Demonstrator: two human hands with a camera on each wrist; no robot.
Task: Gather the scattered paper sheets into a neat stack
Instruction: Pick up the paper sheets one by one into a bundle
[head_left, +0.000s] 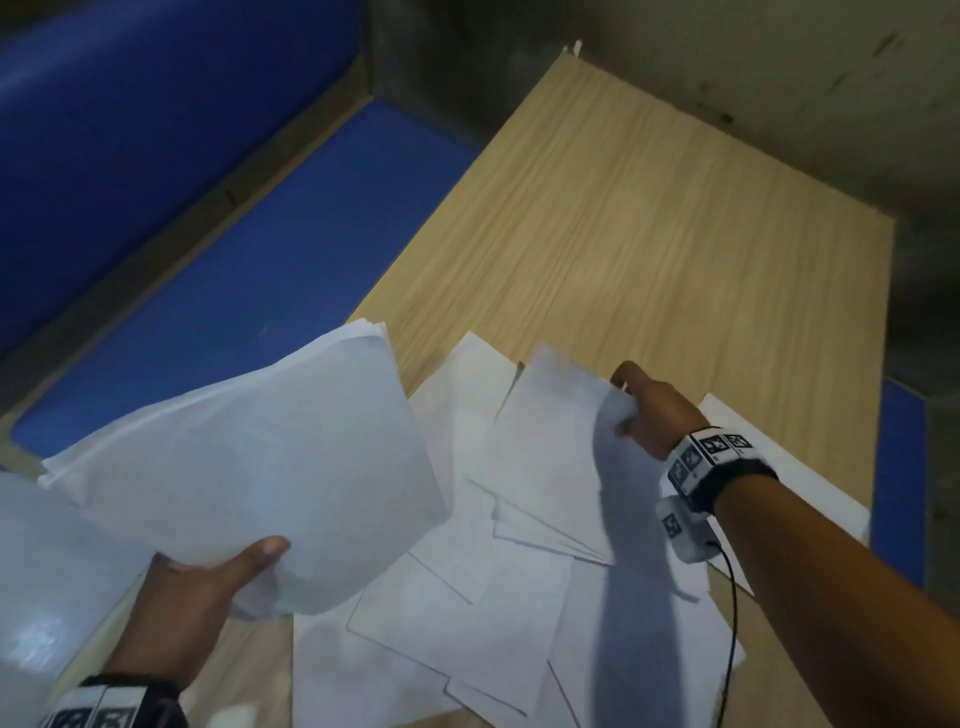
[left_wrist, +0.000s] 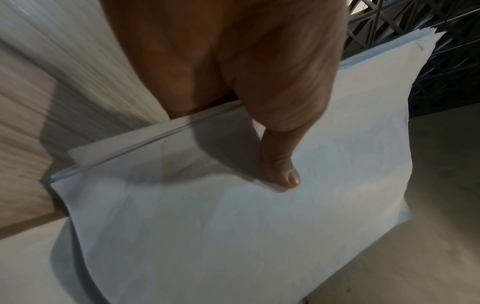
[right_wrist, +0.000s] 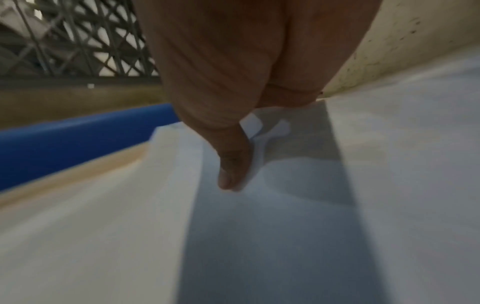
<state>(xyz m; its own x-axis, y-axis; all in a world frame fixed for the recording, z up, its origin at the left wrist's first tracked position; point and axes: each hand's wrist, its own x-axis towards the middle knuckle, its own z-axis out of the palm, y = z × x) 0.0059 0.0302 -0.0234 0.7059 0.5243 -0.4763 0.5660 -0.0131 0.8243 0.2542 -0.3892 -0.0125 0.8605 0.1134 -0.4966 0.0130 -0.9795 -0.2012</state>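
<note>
Left hand (head_left: 197, 587) gripping lifted bundle (head_left: 249, 467); right hand (head_left: 652, 410) pinching sheet (head_left: 550, 441) above scattered papers (head_left: 467, 613). Only wrist views showing lattice (left_wrist: 415, 26) beyond table (head_left: 649, 234).

Loose sheets (head_left: 467, 597) overlap on the table's (head_left: 649, 234) near end. Held stack (head_left: 249, 467) sits off the table's left edge, raised sheet (head_left: 561, 441) above the loose ones. Bench (head_left: 234, 260) left of the table.

The left hand (head_left: 208, 582) holds a raised stack of sheets (head_left: 249, 457). The right hand (head_left: 654, 410) pinches one sheet (head_left: 550, 447) among loose sheets (head_left: 467, 613) on the worktop (head_left: 649, 234).
</note>
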